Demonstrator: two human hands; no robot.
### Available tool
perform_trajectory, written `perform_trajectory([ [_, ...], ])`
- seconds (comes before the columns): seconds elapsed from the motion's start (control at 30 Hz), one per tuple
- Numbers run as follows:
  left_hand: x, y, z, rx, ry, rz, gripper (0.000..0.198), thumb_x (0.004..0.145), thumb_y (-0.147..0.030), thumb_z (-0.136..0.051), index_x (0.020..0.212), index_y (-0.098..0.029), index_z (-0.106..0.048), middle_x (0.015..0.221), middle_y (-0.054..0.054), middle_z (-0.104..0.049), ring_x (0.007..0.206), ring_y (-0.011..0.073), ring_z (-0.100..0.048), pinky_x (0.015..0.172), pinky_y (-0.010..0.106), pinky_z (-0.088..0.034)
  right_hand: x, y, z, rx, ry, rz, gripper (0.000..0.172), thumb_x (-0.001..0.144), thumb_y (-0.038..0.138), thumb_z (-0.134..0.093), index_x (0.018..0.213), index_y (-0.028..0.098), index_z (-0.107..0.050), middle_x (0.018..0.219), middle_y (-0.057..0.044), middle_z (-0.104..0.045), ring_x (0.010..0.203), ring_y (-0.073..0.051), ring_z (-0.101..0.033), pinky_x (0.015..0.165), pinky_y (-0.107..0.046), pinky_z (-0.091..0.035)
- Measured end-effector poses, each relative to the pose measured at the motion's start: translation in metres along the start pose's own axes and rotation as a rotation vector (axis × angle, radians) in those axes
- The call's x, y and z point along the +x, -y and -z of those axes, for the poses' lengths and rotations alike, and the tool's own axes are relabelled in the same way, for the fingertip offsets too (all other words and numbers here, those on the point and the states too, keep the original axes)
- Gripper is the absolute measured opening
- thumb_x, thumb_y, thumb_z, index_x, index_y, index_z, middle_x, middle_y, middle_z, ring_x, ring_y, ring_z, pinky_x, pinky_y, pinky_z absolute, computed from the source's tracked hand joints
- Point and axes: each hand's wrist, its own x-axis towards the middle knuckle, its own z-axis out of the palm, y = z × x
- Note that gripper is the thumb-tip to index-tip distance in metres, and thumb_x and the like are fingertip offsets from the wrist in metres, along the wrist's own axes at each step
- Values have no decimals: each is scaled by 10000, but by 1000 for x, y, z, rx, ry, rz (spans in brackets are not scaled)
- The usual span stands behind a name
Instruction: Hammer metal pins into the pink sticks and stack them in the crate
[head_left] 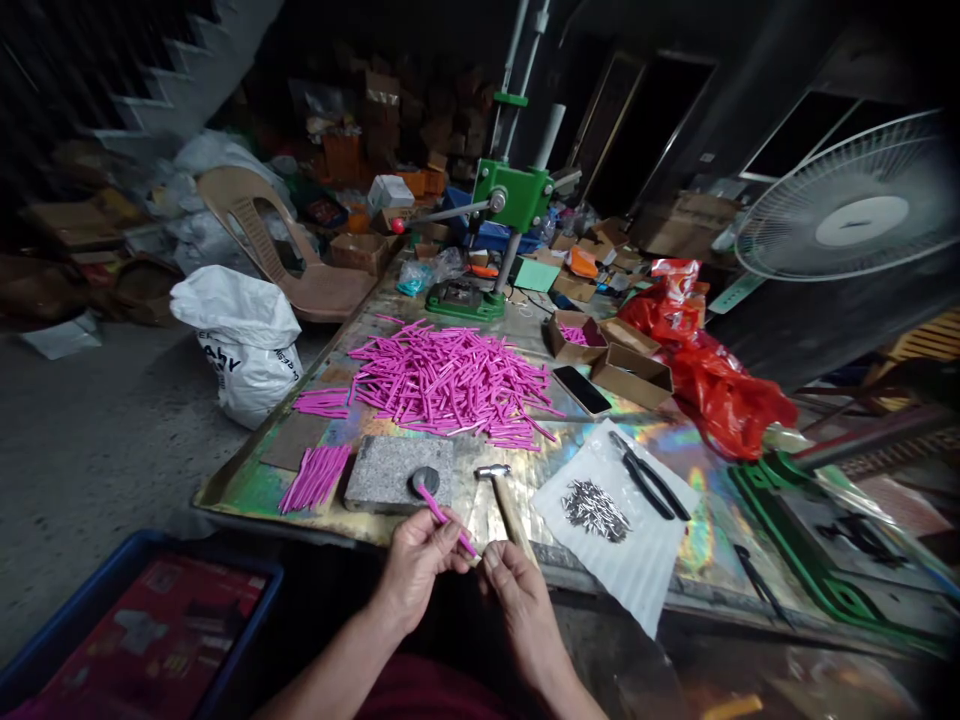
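Note:
Between thumb and fingers, my left hand (pixel 418 562) pinches a thin pink stick (pixel 433 508). Its far end lies near a dark round piece (pixel 424 482) on a grey stone block (pixel 375 472). At the stick's near end, my right hand (pixel 517 588) is closed in a pinch; whatever its fingertips hold is too small to make out. Just beyond that hand lies a ball-peen hammer (pixel 510 510) with a wooden handle. Small metal pins (pixel 596 510) form a pile on a white foam sheet (pixel 637 590), with black-handled pliers (pixel 651 478) beside them.
A large heap of pink sticks (pixel 450 380) covers the table's middle, with a neat bundle (pixel 315 478) left of the block. Behind stands a green hand press (pixel 514 195). A phone (pixel 582 390), cardboard boxes (pixel 634 375), red bags (pixel 720 390) and a fan (pixel 855 215) are right.

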Motion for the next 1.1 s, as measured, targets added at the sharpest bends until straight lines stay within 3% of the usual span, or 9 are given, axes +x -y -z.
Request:
perform_trajectory([
  [0.33, 1, 9, 0, 32, 20, -42, 245, 605, -316, -696, 673, -126, -556, 566, -8, -598, 489, 88, -530, 493, 204, -427, 2, -7, -2, 128, 8, 14, 365, 680, 506, -560, 574, 190, -412, 450, 78, -361, 414, -66, -257, 420, -210, -188],
  [0.57, 1, 15, 1, 164, 29, -184, 210, 682, -333, -630, 678, -134, -564, 542, -29, -556, 437, 56, -421, 483, 197, -364, 4, -14, -6, 292, 23, 40, 308, 695, 413, -592, 579, 184, -423, 477, 60, -429, 416, -64, -288, 431, -216, -196],
  [0.7, 3, 14, 4, 237, -6, -205, 220, 689, -346, -617, 674, -133, -566, 543, -30, -541, 418, 50, -386, 451, 192, -331, 11, -18, -3, 300, 45, 50, 281, 706, 393, -594, 607, 181, -437, 466, 67, -425, 421, -66, -293, 453, -218, -207],
  [0.93, 5, 12, 8, 186, -58, -178, 252, 653, -374, -637, 693, -140, -553, 610, -13, -573, 452, 76, -473, 464, 206, -397, 17, -21, -8, 225, 73, 40, 291, 729, 417, -563, 621, 191, -415, 510, 56, -439, 450, -77, -306, 462, -220, -215],
  [1.1, 11, 1, 19, 186, -90, -247, 211, 675, -342, -620, 709, -146, -550, 606, -13, -594, 436, 72, -479, 439, 192, -382, 17, -16, -8, 147, 81, 44, 329, 719, 483, -544, 625, 197, -409, 491, 66, -408, 437, -79, -295, 455, -220, -219],
])
